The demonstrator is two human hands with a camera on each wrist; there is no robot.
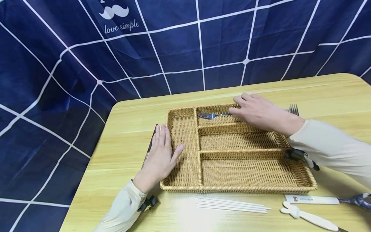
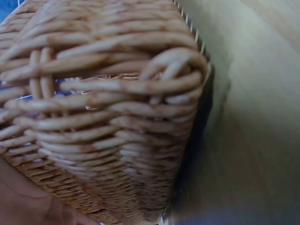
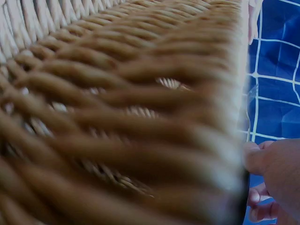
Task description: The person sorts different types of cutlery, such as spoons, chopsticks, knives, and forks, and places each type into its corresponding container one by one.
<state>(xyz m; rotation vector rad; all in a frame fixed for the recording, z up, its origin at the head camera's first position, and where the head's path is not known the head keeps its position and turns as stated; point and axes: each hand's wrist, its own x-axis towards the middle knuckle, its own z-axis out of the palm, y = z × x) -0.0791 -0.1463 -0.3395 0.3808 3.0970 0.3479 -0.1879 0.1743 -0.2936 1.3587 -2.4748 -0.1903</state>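
Note:
A woven wicker cutlery tray (image 1: pixel 200 161) with several compartments lies on the table. My left hand (image 1: pixel 159 154) rests along its left rim, fingers straight and thumb apart, reaching over the wall. At the far side, my right hand (image 1: pixel 258 111) is over the long back compartment. It appears to pinch the handle of a metal fork (image 1: pixel 208 116), whose tines point left; the handle's end is hidden under the hand. In the right wrist view, the curled fingers (image 3: pixel 255 159) show beyond the blurred wicker wall. The left wrist view shows mostly the tray's outer corner (image 2: pixel 112 108).
Tines of another fork (image 1: pixel 294 109) show behind my right forearm. Several white chopsticks (image 1: pixel 232 205) lie before the tray. Right of them are a white-handled utensil (image 1: pixel 313 199) and one with a rabbit-shaped handle (image 1: pixel 310 217). A blue checked cloth (image 1: pixel 179 48) hangs behind the table.

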